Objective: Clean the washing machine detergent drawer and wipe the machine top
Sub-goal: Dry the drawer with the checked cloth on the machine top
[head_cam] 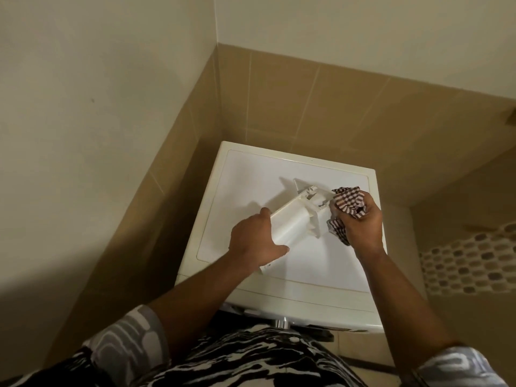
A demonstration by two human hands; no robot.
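Between hands (255, 243) (363, 223), detergent drawer (290, 224) beside cloth (349, 201)

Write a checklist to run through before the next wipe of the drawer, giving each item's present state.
1. Left hand has a grip on the drawer: ok.
2. Right hand holds the checked cloth: ok.
3. Cloth sits at the drawer's far end: ok.
4. Drawer is above the machine top, inside its edges: ok.
5. Drawer compartments clean: cannot tell.
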